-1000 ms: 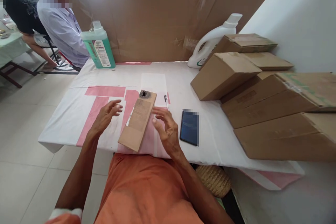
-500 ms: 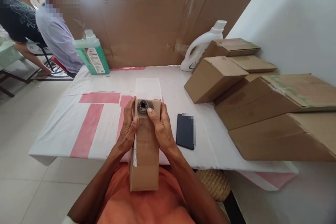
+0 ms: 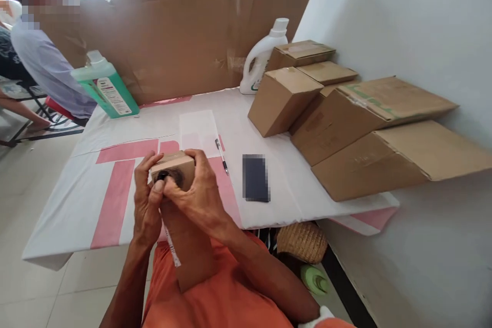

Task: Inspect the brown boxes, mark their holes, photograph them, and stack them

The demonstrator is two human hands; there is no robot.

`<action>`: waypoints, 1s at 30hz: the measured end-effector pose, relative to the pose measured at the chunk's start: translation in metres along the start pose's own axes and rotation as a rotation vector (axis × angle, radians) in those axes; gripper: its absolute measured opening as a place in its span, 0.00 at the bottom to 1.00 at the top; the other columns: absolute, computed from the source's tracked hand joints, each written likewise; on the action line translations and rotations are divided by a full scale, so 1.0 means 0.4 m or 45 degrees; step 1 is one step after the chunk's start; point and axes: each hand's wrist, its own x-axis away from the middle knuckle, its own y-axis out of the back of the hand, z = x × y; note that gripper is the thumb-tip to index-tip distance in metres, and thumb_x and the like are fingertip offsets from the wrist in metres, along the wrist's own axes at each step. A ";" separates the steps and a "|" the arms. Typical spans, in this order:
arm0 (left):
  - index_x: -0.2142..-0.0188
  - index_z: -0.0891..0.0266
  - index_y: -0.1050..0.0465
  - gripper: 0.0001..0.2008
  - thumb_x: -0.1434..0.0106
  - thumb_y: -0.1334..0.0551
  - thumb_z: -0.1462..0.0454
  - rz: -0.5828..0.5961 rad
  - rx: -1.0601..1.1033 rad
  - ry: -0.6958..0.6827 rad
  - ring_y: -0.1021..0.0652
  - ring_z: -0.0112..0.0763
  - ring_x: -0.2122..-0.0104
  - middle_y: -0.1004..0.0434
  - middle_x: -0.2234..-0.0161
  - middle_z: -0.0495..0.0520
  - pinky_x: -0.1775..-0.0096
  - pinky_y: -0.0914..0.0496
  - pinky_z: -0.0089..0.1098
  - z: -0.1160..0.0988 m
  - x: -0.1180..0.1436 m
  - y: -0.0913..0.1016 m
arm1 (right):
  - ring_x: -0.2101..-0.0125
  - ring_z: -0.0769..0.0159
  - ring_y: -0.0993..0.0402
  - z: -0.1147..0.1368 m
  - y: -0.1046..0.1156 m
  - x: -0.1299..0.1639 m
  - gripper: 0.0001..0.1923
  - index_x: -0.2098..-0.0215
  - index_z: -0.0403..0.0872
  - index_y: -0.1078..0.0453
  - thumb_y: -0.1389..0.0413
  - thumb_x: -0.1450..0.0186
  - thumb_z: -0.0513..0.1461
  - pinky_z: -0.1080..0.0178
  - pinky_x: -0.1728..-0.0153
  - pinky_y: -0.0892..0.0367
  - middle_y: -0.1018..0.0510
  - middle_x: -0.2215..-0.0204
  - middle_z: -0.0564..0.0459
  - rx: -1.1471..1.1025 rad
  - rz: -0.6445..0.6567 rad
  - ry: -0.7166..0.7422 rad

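Observation:
A long narrow cardboard box (image 3: 190, 251) leans from my lap up to the table's front edge, its upper end tilted toward me. Near that end is a dark, scribbled-looking round patch (image 3: 176, 176) with a hole in it. My left hand (image 3: 148, 200) wraps the box's left side, thumb beside the hole. Curled over the top right corner, my right hand (image 3: 196, 192) has its thumb at the hole's edge. Whether the thumbs pinch something there is hidden. A black pen (image 3: 222, 156) lies on the cloth just beyond, with a dark phone (image 3: 255, 178) to its right.
Several cardboard boxes (image 3: 346, 159) are stacked along the right wall. A white jug (image 3: 261, 56) and a green liquid bottle (image 3: 109, 89) stand at the back against a cardboard panel (image 3: 172, 41). A person (image 3: 54, 61) sits at far left. Below the table is a woven basket (image 3: 302, 242).
The box has tilted and shifted left in my hands. My right thumb has moved onto the hole, and my left thumb has come up beside it. The pen has come into sight.

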 end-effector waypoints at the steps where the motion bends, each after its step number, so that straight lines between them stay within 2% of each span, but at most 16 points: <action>1: 0.35 0.51 0.27 0.23 0.26 0.39 0.49 -0.002 -0.023 0.016 0.36 0.51 0.27 0.32 0.30 0.56 0.28 0.43 0.49 0.006 0.000 0.010 | 0.51 0.53 0.22 -0.005 -0.010 -0.001 0.28 0.46 0.49 0.33 0.34 0.42 0.45 0.49 0.47 0.23 0.21 0.51 0.46 0.012 0.017 0.006; 4: 0.38 0.50 0.25 0.21 0.26 0.39 0.50 0.005 -0.082 0.045 0.34 0.50 0.28 0.32 0.30 0.55 0.30 0.41 0.48 0.011 0.006 0.031 | 0.48 0.54 0.22 -0.027 -0.002 -0.006 0.26 0.45 0.50 0.32 0.34 0.39 0.47 0.49 0.44 0.24 0.22 0.49 0.46 -0.009 0.157 0.055; 7: 0.40 0.51 0.24 0.20 0.28 0.37 0.49 0.030 -0.117 0.030 0.33 0.49 0.29 0.31 0.30 0.55 0.33 0.37 0.47 -0.004 0.010 0.030 | 0.43 0.55 0.23 -0.063 0.066 -0.027 0.27 0.42 0.52 0.30 0.35 0.34 0.52 0.52 0.44 0.25 0.22 0.41 0.45 -0.181 0.401 0.064; 9: 0.42 0.52 0.24 0.21 0.28 0.36 0.48 0.047 -0.121 0.007 0.32 0.49 0.30 0.30 0.31 0.56 0.35 0.34 0.46 -0.015 0.007 0.020 | 0.42 0.55 0.23 -0.098 0.125 -0.055 0.26 0.40 0.52 0.30 0.39 0.30 0.56 0.54 0.48 0.24 0.22 0.39 0.44 -0.268 0.504 0.033; 11: 0.43 0.52 0.25 0.21 0.29 0.36 0.48 0.063 -0.117 -0.002 0.31 0.50 0.31 0.29 0.32 0.58 0.37 0.31 0.46 -0.022 0.001 0.008 | 0.46 0.55 0.20 -0.144 0.172 -0.088 0.24 0.41 0.51 0.28 0.41 0.27 0.55 0.56 0.51 0.25 0.18 0.45 0.45 -0.068 0.435 -0.029; 13: 0.43 0.53 0.25 0.21 0.30 0.36 0.47 0.092 -0.110 0.005 0.30 0.52 0.31 0.30 0.32 0.59 0.37 0.31 0.48 -0.022 -0.005 -0.006 | 0.51 0.53 0.19 -0.195 0.196 -0.122 0.20 0.46 0.48 0.26 0.38 0.28 0.52 0.55 0.51 0.28 0.16 0.53 0.45 0.404 0.280 -0.180; 15: 0.44 0.53 0.25 0.21 0.30 0.36 0.47 0.126 -0.096 0.007 0.30 0.54 0.31 0.30 0.32 0.60 0.36 0.33 0.51 -0.016 -0.012 -0.021 | 0.52 0.49 0.19 -0.243 0.197 -0.150 0.14 0.52 0.46 0.25 0.36 0.29 0.47 0.54 0.50 0.30 0.16 0.56 0.42 0.789 0.181 -0.366; 18: 0.44 0.53 0.25 0.23 0.30 0.37 0.45 0.204 -0.049 0.010 0.32 0.57 0.30 0.31 0.31 0.62 0.35 0.34 0.55 0.000 -0.024 -0.040 | 0.49 0.44 0.19 -0.297 0.179 -0.181 0.04 0.61 0.45 0.26 0.38 0.31 0.38 0.53 0.51 0.31 0.16 0.55 0.36 0.899 0.140 -0.518; 19: 0.43 0.53 0.25 0.23 0.31 0.37 0.45 0.227 -0.033 0.014 0.33 0.57 0.29 0.32 0.31 0.62 0.35 0.34 0.55 0.006 -0.027 -0.044 | 0.51 0.45 0.19 -0.309 0.175 -0.188 0.02 0.64 0.45 0.27 0.38 0.32 0.36 0.54 0.53 0.31 0.15 0.58 0.36 0.871 0.132 -0.533; 22: 0.42 0.53 0.27 0.26 0.31 0.36 0.44 0.270 -0.009 0.026 0.35 0.58 0.28 0.34 0.30 0.63 0.33 0.36 0.56 0.024 -0.033 -0.044 | 0.61 0.50 0.17 -0.321 0.178 -0.201 0.09 0.73 0.49 0.33 0.40 0.37 0.34 0.59 0.61 0.30 0.18 0.73 0.45 0.729 0.135 -0.550; 25: 0.38 0.53 0.32 0.31 0.35 0.32 0.43 0.332 -0.008 0.040 0.35 0.59 0.28 0.38 0.28 0.64 0.33 0.36 0.57 0.033 -0.032 -0.035 | 0.71 0.59 0.19 -0.289 0.201 -0.196 0.09 0.70 0.51 0.37 0.46 0.31 0.41 0.63 0.69 0.31 0.22 0.76 0.53 0.507 0.091 -0.491; 27: 0.36 0.53 0.35 0.36 0.37 0.30 0.43 0.386 -0.005 0.038 0.36 0.61 0.28 0.41 0.26 0.66 0.33 0.36 0.58 0.034 -0.031 -0.029 | 0.73 0.64 0.20 -0.239 0.215 -0.177 0.08 0.64 0.52 0.39 0.49 0.28 0.45 0.65 0.72 0.31 0.21 0.74 0.56 0.164 -0.066 -0.336; 29: 0.35 0.53 0.37 0.38 0.38 0.30 0.43 0.424 0.003 0.014 0.39 0.62 0.26 0.44 0.26 0.66 0.31 0.39 0.60 0.035 -0.031 -0.028 | 0.75 0.66 0.21 -0.172 0.218 -0.140 0.09 0.62 0.53 0.38 0.45 0.29 0.47 0.66 0.74 0.31 0.21 0.74 0.58 -0.294 -0.193 -0.106; 30: 0.35 0.53 0.38 0.39 0.38 0.30 0.44 0.445 0.011 0.001 0.40 0.62 0.26 0.44 0.26 0.67 0.30 0.41 0.60 0.035 -0.031 -0.029 | 0.76 0.66 0.21 -0.137 0.213 -0.116 0.10 0.61 0.53 0.35 0.41 0.31 0.47 0.66 0.75 0.31 0.21 0.74 0.59 -0.489 -0.200 -0.004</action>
